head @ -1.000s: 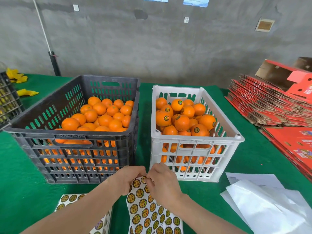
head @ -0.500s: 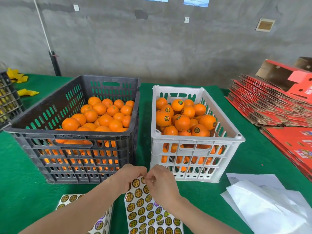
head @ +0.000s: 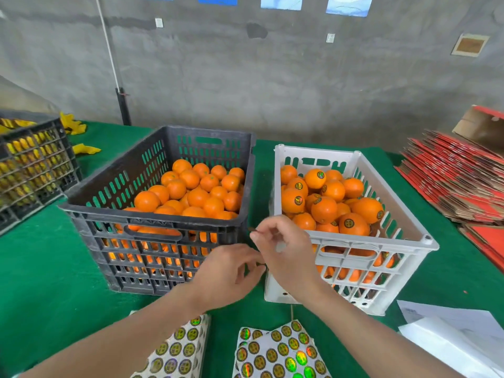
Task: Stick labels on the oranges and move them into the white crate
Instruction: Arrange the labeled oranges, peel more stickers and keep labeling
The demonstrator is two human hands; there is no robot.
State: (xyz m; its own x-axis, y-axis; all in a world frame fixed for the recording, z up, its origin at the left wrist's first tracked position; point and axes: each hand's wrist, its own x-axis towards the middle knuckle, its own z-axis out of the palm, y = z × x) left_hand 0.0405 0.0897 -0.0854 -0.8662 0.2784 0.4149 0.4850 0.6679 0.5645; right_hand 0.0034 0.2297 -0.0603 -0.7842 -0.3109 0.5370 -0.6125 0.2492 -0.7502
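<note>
A black crate holds several plain oranges. To its right stands the white crate with several labelled oranges. Two label sheets lie at the near edge, one in the middle and one to its left. Both hands are raised in front of the gap between the crates. My right hand pinches a small label between thumb and forefinger, seen edge-on. My left hand hovers just below and left of it, fingers loosely curled with nothing visible in them.
Another black crate with yellow contents sits at the far left. Flattened red cartons are stacked on the right. White paper sheets lie at the near right. The table is covered in green cloth.
Both hands have lifted off the middle label sheet, which now lies flat. My right hand has risen towards the crates with a peeled label in its fingertips. The camera has tilted.
</note>
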